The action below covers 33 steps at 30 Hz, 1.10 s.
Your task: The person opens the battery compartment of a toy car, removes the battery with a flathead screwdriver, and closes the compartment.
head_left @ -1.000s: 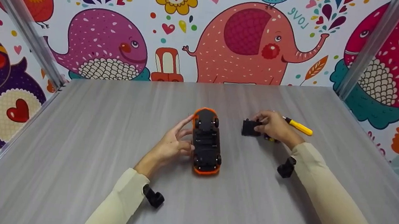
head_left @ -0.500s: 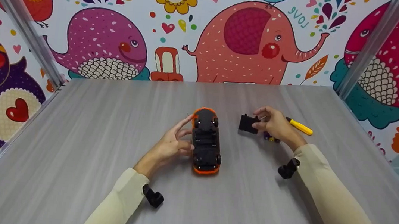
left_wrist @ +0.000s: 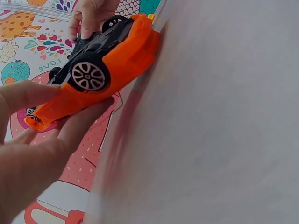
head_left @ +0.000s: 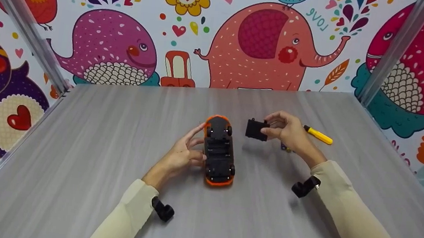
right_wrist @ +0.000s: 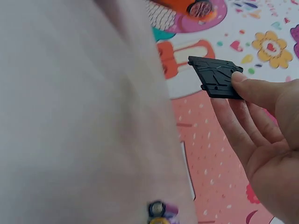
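Note:
An orange toy car (head_left: 220,150) lies wheels up, an uncovered compartment showing in its black underside. My left hand (head_left: 183,151) holds it along its left side; in the left wrist view the thumb and fingers (left_wrist: 86,123) lie against the orange body. Off to the right, my right hand (head_left: 288,133) pinches a flat black plastic cover (head_left: 256,129) between thumb and fingers, raised above the table. The right wrist view shows the ribbed face and small tabs of this cover (right_wrist: 217,78).
Small purple and yellow battery-like cylinders (right_wrist: 161,213) lie on the table (head_left: 112,155) below my right hand, partly hidden in the head view. Beyond that hand is a yellow-handled screwdriver (head_left: 320,135). Patterned walls (head_left: 190,32) enclose the back and sides.
My right hand has lifted the black cover off the table and carried it left towards the car, uncovering part of the small cylinders. The left hand and the car have stayed put.

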Each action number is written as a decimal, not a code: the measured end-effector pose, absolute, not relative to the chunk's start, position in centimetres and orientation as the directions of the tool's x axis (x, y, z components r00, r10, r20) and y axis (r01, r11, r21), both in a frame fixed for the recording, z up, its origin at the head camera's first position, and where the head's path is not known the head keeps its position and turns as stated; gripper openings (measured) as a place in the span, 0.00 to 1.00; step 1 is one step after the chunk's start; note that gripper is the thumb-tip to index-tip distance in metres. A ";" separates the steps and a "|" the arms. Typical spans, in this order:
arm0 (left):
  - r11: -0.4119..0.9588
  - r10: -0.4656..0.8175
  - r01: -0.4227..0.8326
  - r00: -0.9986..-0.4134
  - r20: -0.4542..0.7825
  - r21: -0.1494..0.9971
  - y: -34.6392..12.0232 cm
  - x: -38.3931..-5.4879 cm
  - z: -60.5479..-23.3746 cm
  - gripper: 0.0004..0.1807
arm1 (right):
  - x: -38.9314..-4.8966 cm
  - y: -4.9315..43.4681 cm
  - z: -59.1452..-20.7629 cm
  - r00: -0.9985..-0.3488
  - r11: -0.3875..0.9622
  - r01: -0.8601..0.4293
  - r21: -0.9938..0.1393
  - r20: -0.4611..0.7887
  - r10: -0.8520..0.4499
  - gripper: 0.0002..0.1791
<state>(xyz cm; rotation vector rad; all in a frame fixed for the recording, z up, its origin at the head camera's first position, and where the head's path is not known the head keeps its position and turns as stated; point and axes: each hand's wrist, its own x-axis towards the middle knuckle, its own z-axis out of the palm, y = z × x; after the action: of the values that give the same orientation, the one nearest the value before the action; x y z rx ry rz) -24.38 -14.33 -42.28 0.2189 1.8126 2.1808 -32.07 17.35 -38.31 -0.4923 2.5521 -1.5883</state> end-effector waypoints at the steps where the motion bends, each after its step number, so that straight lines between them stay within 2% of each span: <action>1: -0.164 0.321 -0.129 -0.944 -0.071 0.978 -14.3 -24.4 -42.3 0.56 | -31.9 17.2 -38.2 -0.945 0.409 -0.216 -0.887 0.084 -0.317 0.21; 8: -0.172 0.320 -0.141 -0.944 -0.080 0.975 -14.3 -24.4 -42.4 0.57 | -30.6 16.3 -37.5 -0.943 0.422 -0.213 -0.881 0.072 -0.326 0.18; 17: -0.183 0.334 -0.133 -0.940 -0.065 0.974 -14.4 -24.4 -42.5 0.55 | -29.1 14.6 -36.8 -0.907 0.280 -0.289 -0.916 0.169 -0.385 0.18; 21: -0.186 0.337 -0.133 -0.940 -0.064 0.974 -14.3 -24.4 -42.5 0.55 | -28.6 13.7 -36.5 -0.898 0.260 -0.315 -0.913 0.197 -0.394 0.18; 33: -0.171 0.335 -0.136 -0.940 -0.072 0.976 -14.3 -24.3 -42.3 0.55 | -27.3 11.1 -36.2 -0.886 0.293 -0.349 -0.890 0.211 -0.413 0.16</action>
<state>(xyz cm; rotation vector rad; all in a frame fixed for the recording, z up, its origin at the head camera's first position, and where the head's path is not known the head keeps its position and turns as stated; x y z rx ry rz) -24.29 -14.27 -42.30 0.2276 1.7907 2.1810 -27.26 11.14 -36.16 -0.7307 2.4785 -1.6819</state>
